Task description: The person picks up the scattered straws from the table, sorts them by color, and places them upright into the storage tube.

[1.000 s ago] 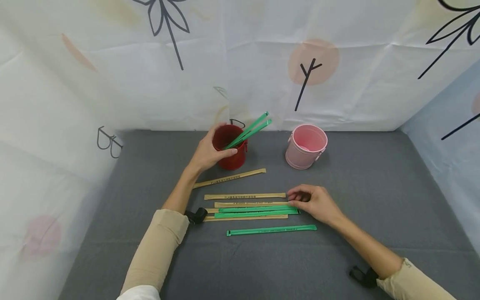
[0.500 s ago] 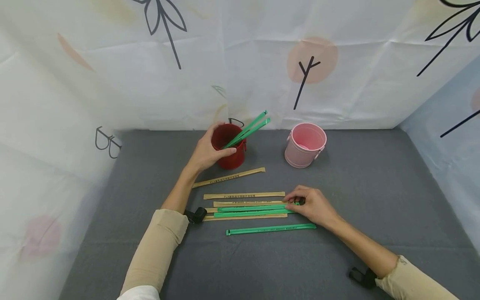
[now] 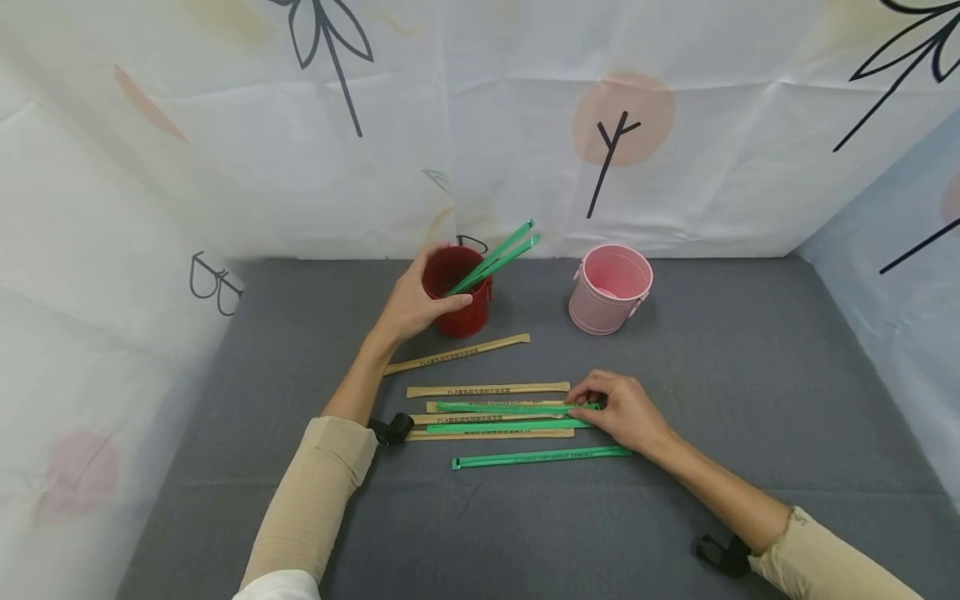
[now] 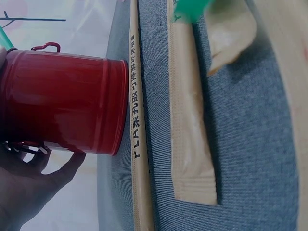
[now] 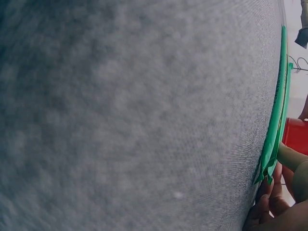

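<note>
While the right hand pinched the right end of the upper green stick in a narrow hold between thumb and fingers, I judged that lifting cleanly was the delicate part. That stick lay in the middle of the tabletop, over one of the tan sticks, with the lower green stick just to its near side. I could not tell whether its left end was clear of the tan wrapper underneath.

To do it well, I reckoned, the right end needed to rise first and the wrist to follow slowly, so that the thin stick neither bent nor dragged its neighbours along. The nearest green stick lay apart from the bunch and looked unlikely to snag.

Far and to the left, the left hand gripped the red bucket, its thumb along the near side of the rim. Two green sticks leaned out of it toward the right. I thought that steady hold worthwhile, since a small bucket could slide or tip if a stick knocked its rim. The pink bucket stood well apart to its right, untouched.
</note>
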`<control>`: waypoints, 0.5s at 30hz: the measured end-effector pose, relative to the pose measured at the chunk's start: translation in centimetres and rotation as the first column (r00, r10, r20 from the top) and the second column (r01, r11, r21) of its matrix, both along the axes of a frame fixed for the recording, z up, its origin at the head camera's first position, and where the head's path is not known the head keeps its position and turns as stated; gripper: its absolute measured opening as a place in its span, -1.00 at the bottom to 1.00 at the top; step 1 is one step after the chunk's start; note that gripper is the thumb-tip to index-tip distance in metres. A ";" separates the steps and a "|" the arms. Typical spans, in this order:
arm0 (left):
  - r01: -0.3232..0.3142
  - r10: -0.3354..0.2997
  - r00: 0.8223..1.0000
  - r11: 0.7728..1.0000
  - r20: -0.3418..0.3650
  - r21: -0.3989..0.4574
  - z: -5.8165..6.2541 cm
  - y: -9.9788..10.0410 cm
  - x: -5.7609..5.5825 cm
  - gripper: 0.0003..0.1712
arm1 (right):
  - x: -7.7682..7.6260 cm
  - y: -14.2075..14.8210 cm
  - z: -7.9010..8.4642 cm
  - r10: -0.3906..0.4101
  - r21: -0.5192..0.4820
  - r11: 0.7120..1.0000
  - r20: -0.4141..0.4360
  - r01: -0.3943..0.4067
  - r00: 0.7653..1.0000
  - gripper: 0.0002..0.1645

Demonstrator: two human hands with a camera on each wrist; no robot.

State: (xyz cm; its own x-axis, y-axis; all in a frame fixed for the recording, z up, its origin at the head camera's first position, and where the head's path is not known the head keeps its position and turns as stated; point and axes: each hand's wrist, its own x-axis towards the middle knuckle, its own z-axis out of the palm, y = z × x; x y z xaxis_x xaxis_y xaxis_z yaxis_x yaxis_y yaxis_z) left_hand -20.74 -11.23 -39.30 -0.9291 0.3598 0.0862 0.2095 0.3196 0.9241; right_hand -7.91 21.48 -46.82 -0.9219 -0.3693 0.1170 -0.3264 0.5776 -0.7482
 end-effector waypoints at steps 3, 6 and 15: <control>0.001 -0.001 1.000 1.000 0.003 0.004 0.0 0.0 0.0 -0.03 | 0.0 0.1 0.0 -0.001 -0.009 1.000 -0.010 0.001 1.000 -0.83; 0.001 -0.001 1.000 1.000 0.005 0.001 -0.1 0.0 -0.1 -0.03 | -0.1 0.2 0.0 -0.004 -0.013 1.000 -0.008 0.004 1.000 -0.83; 0.011 -0.011 1.000 1.000 0.004 0.007 -0.2 -0.1 -0.1 -0.03 | -0.1 0.4 0.3 -0.025 -0.022 0.999 0.023 0.025 0.999 -0.80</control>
State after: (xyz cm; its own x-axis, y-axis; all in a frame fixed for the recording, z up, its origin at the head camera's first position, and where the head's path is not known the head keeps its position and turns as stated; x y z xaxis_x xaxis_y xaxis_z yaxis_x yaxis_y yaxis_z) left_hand -20.83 -11.30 -39.48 -0.9255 0.3690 0.0853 0.2096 0.3113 0.9269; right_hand -7.98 21.89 -46.49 -0.9334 -0.3435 0.1042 -0.2950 0.5686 -0.7679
